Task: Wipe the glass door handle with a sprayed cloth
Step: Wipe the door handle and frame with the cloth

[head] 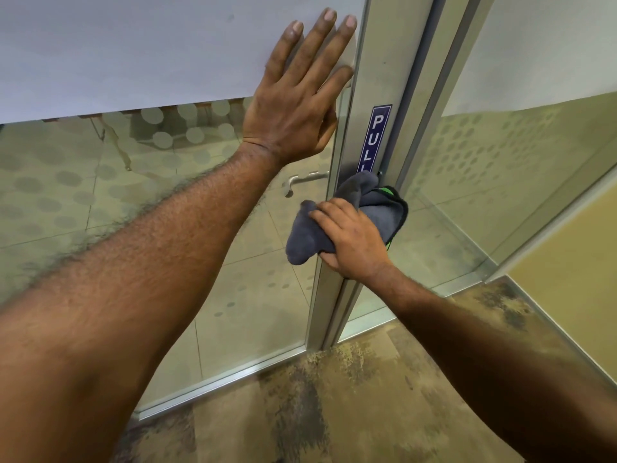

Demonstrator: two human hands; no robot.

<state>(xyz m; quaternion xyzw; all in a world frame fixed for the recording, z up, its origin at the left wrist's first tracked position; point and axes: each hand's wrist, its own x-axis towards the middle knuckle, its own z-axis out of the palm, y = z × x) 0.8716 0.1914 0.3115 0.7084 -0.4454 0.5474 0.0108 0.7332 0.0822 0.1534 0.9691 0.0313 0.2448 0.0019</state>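
Against the frosted band of the door (140,58), the left arm (140,255) reaches out straight, and the left hand (295,95) lies pressed flat with fingers spread and straight, holding nothing. Lower and to the right, the right hand (354,240) curls its fingers round a bunched grey cloth (309,237) and presses it on the metal frame (384,55) just below the PULL sticker (374,138). The near-side handle is hidden under cloth and hand; a lever (305,181) on the far side shows through the glass, just left of the cloth and below the left wrist.
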